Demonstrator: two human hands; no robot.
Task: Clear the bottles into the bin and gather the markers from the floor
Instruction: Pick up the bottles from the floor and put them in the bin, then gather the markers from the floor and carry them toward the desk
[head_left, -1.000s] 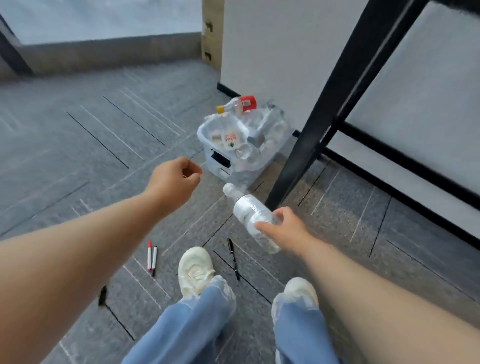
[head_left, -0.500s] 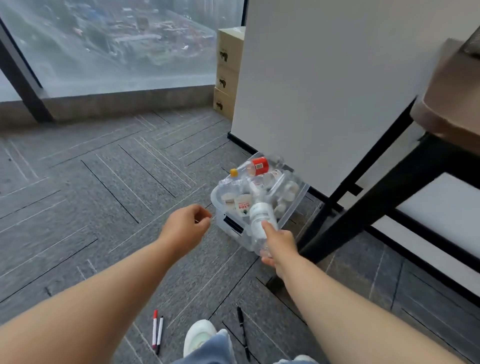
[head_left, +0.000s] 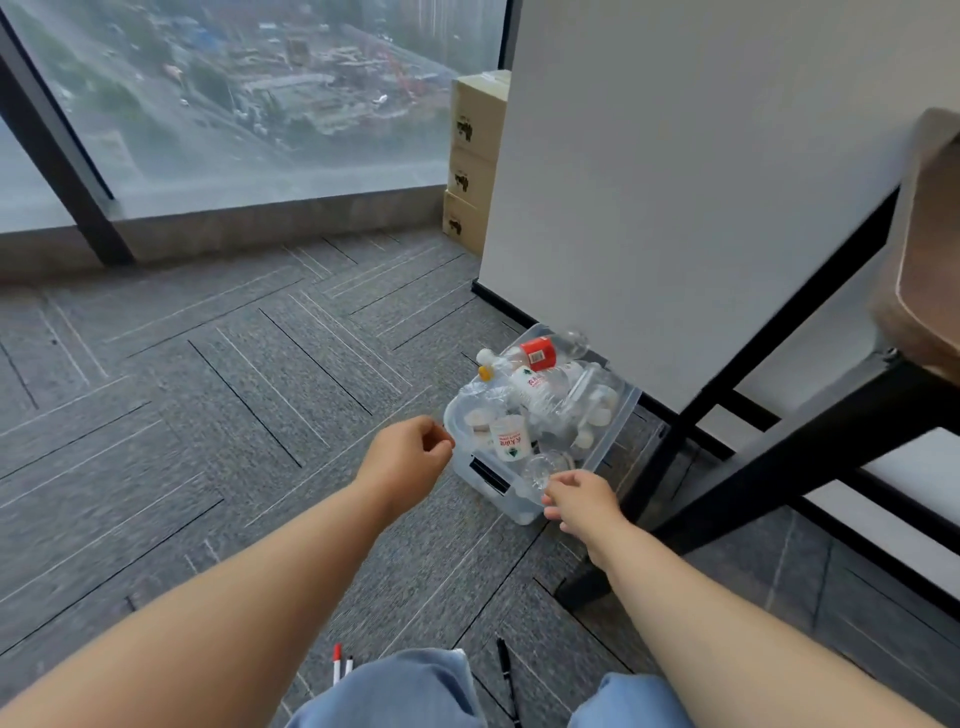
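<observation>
A clear plastic bin (head_left: 615, 423) stands on the carpet by the white panel, heaped with several empty bottles; one with a red label (head_left: 538, 353) lies on top at the back. A clear bottle (head_left: 546, 467) rests at the bin's near edge. My right hand (head_left: 581, 500) hovers just in front of that bottle, fingers loose and holding nothing. My left hand (head_left: 410, 457) is a loose empty fist left of the bin. A red marker (head_left: 336, 669), a second marker (head_left: 349, 665) beside it, and a black marker (head_left: 504, 667) lie on the floor by my knees.
A black table leg (head_left: 670, 457) slants down right beside the bin, with a brown tabletop (head_left: 924, 249) above on the right. A white panel (head_left: 675, 182) stands behind the bin. Stacked cardboard boxes (head_left: 470, 156) sit by the window.
My right hand carried the clear bottle up to the bin and let it go there; the hand is now empty. The camera has tilted up toward the window.
</observation>
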